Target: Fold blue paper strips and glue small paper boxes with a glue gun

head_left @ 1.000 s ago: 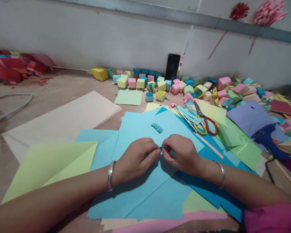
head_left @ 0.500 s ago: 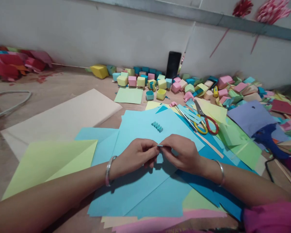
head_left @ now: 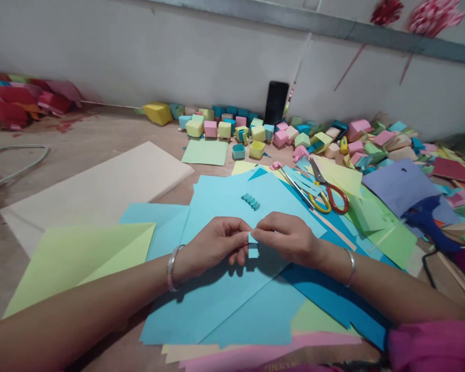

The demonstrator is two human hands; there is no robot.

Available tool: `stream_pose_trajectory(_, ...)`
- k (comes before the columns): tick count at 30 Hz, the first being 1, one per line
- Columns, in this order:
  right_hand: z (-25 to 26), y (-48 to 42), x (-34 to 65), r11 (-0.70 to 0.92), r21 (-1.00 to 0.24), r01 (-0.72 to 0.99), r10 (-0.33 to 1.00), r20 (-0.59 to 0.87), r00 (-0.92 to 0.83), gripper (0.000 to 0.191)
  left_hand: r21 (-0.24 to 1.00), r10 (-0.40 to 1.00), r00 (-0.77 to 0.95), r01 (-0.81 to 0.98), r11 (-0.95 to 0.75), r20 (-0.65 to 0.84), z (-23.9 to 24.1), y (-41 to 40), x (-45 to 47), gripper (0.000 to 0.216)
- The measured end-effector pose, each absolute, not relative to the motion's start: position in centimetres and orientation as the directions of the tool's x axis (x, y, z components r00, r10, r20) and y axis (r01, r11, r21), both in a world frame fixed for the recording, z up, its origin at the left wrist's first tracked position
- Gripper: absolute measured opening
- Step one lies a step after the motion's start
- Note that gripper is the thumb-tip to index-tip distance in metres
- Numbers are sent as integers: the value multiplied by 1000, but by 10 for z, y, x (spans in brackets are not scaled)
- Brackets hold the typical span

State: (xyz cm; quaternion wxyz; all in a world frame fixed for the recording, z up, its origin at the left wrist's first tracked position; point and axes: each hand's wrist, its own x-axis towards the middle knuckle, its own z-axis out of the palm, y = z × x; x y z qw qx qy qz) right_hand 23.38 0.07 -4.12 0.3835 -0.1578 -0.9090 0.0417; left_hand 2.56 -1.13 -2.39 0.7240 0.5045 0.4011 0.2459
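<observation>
My left hand (head_left: 217, 244) and my right hand (head_left: 290, 238) meet fingertip to fingertip just above a stack of light blue paper sheets (head_left: 225, 289). Both pinch the top of a small folded light blue paper strip (head_left: 253, 246), which hangs down between them. Each wrist wears a silver bangle. A short accordion-folded blue paper piece (head_left: 251, 201) lies on the sheets just beyond my hands.
Scissors with red and yellow handles (head_left: 325, 192) lie to the right on cut strips. A blue glue gun (head_left: 430, 222) rests at far right. Several small coloured paper cubes (head_left: 256, 133) and a black phone (head_left: 276, 103) line the wall. Green (head_left: 81, 258) and cream (head_left: 96, 191) sheets lie left.
Both hands lifted slightly off the sheets. The strip, first pressed between the fingertips, now hangs unfolded downward between them.
</observation>
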Motion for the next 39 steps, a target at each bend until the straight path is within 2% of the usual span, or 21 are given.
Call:
stream_pose_trajectory(5, -37, -1, 234, 946, -177, 272, 320, 658, -682, 15, 917, 716, 629, -12, 398, -303, -27, -10, 21, 35)
stream_pose_trajectory(9, -33, -1, 233, 922, -248, 297, 387, 623, -680, 9, 913, 716, 642, -58, 404, -276, -27, -11, 19, 32)
stream_pose_trajectory(18, -36, 2, 234, 948, -204, 244, 317, 659, -682, 20, 923, 750, 576, 17, 385, -324, -23, -10, 24, 29)
stream_pose_trajectory(23, -38, 0, 233, 932, -257, 255, 361, 632, -686, 18, 929, 762, 557, 53, 366, -331, -20, -11, 23, 27)
stream_pose_trajectory(26, -42, -1, 232, 931, -263, 252, 364, 672, -645, 19, 933, 765, 554, 65, 354, -329, -19, -11, 23, 29)
stream_pose_trajectory(33, -43, -2, 231, 914, -306, 266, 405, 682, -608, 23, 960, 754, 611, 38, 277, -242, -23, -11, 16, 29)
stream_pose_trajectory(36, -39, -3, 231, 894, -374, 246, 444, 676, -588, 20, 963, 754, 618, 25, 267, -225, -23, -12, 15, 27)
stream_pose_trajectory(39, -35, -5, 228, 821, -517, 242, 555, 622, -552, 17, 971, 782, 581, 73, 227, -226, -22, -13, 18, 26)
